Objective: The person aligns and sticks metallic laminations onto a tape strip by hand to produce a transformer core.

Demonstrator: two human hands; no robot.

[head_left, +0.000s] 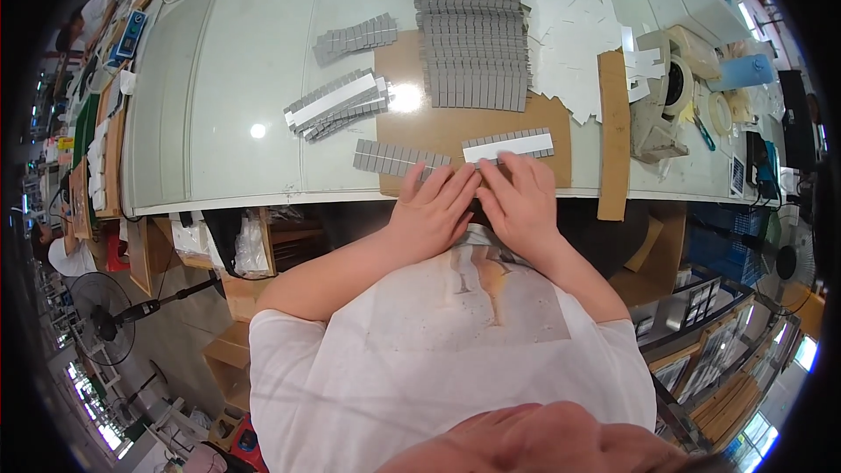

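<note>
My left hand (435,195) lies with its fingers stretched over the near right end of a grey segmented strip (378,158). Beside it, my right hand (523,197) rests its bent, spread fingertips at the near edge of a second grey strip with a white band (508,146). The index fingertips of both hands almost meet between the two strips. Anything small beneath them is hidden. Both strips lie partly on a brown cardboard sheet (561,166). Past them stands a large stack of grey segmented strips (477,79).
Left of the cardboard lie a pile of white-banded strips (337,101) and several grey strips (357,38). White cut pieces (569,44) are heaped right of the stack. A long cardboard piece (613,136) overhangs the table's front edge. A tape dispenser (661,114) and a blue bottle (743,73) stand farther right.
</note>
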